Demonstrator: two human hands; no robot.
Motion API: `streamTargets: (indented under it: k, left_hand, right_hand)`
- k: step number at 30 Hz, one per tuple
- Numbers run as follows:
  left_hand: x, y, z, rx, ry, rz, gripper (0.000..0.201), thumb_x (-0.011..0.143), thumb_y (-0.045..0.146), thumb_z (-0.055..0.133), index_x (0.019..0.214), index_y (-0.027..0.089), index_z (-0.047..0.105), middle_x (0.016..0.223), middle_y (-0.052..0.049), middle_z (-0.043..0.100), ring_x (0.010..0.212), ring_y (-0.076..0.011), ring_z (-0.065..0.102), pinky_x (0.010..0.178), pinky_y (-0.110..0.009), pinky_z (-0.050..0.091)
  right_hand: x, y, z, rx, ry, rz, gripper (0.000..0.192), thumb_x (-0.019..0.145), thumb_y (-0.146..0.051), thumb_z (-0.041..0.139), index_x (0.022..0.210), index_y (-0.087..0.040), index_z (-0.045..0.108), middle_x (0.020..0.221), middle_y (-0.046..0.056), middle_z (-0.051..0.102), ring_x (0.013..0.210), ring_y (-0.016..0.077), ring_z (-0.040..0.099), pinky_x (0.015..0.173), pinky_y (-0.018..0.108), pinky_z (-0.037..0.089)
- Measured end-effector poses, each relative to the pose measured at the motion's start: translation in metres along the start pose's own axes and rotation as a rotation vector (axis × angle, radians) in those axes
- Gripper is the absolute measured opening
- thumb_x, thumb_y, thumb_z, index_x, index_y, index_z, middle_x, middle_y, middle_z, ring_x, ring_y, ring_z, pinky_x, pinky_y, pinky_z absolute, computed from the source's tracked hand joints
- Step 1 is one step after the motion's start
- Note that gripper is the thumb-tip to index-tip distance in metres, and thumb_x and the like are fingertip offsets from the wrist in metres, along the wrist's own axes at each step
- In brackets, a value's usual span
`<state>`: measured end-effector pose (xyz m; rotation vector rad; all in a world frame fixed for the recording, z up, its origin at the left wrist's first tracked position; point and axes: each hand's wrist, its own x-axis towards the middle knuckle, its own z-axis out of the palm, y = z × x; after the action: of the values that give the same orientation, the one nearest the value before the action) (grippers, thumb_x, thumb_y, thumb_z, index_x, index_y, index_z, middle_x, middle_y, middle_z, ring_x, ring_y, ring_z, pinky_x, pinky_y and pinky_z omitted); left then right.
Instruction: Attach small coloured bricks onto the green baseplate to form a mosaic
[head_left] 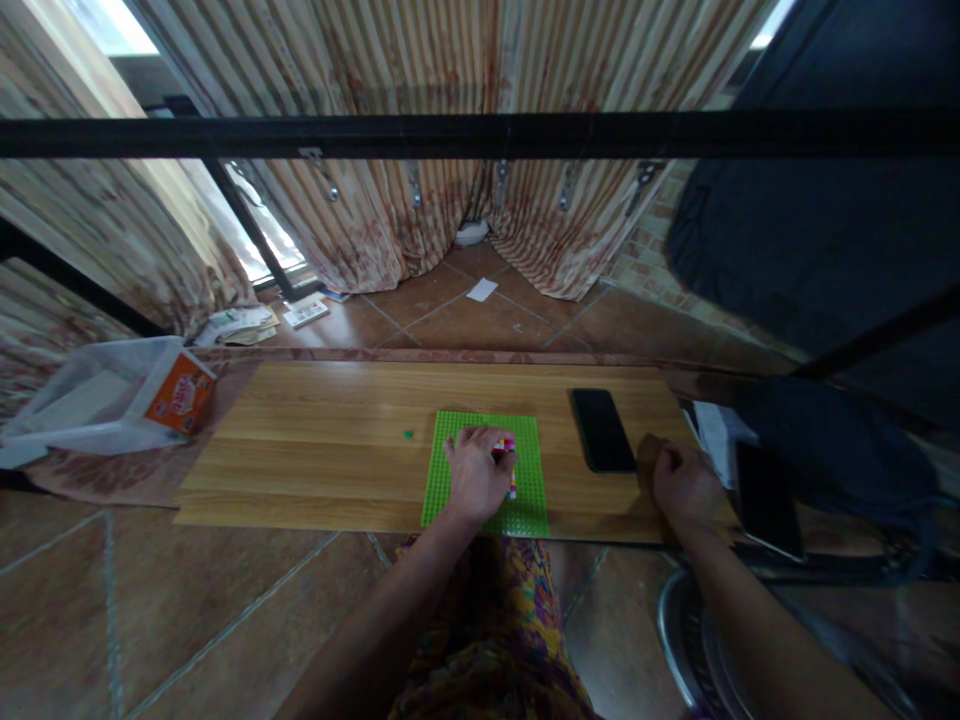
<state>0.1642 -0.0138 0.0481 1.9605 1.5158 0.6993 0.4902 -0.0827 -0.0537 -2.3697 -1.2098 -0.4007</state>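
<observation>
A bright green studded baseplate [529, 515] lies flat on a wooden board. On its right half stands a line of small pink, red and white building bricks [513, 488], partly covered by my left hand [477, 472]. The thumb and index finger of that hand curl together right at the bricks; whatever is between the fingertips is hidden. A small green piece [408, 434] lies on the board, left of the baseplate. My right hand [684, 482] rests closed in a fist at the board's right end, and its inside cannot be seen.
A black phone [602, 430] lies between baseplate and right fist. Another dark phone [769, 500] is beyond the board's right end. A clear plastic bin [97, 400] stands at the left. A black bar [480, 135] crosses ahead, before striped curtains [420, 80]. A metal-rimmed round object [675, 640] sits below right.
</observation>
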Motion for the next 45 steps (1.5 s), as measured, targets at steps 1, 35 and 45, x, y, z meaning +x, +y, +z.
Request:
streamTargets:
  k: [1, 35, 45]
  left_hand:
    - [0.000, 0.001, -0.001, 0.007, -0.009, -0.010, 0.028, 0.078, 0.018, 0.070, 0.103, 0.030, 0.072, 0.104, -0.002, 0.073, 0.109, -0.0259, 0.057, 0.103, -0.055, 0.034]
    - [-0.001, -0.074, -0.041, -0.190, 0.172, -0.025, 0.035, 0.080, 0.016, 0.060, 0.114, 0.023, 0.067, 0.118, -0.007, 0.069, 0.113, -0.0224, 0.062, 0.103, -0.043, 0.048]
    - [0.006, -0.130, -0.065, 0.213, 0.219, -0.215, 0.030, 0.083, 0.013, 0.050, 0.104, 0.017, 0.071, 0.099, -0.010, 0.072, 0.095, -0.0226, 0.066, 0.088, -0.035, 0.052]
  right_hand:
    - [0.000, 0.000, 0.000, 0.004, -0.001, -0.007, 0.034, 0.088, -0.034, 0.042, 0.093, -0.013, 0.069, 0.086, 0.013, 0.066, 0.080, 0.0229, 0.059, 0.067, 0.031, 0.041]
    - [0.001, 0.004, 0.002, -0.003, -0.010, -0.014, 0.038, 0.088, -0.035, 0.039, 0.091, -0.013, 0.070, 0.082, 0.015, 0.064, 0.077, 0.0261, 0.058, 0.063, 0.035, 0.040]
    - [-0.001, 0.009, 0.007, 0.010, 0.017, -0.037, 0.038, 0.087, -0.037, 0.041, 0.093, -0.014, 0.070, 0.084, 0.015, 0.066, 0.075, 0.0264, 0.058, 0.062, 0.035, 0.040]
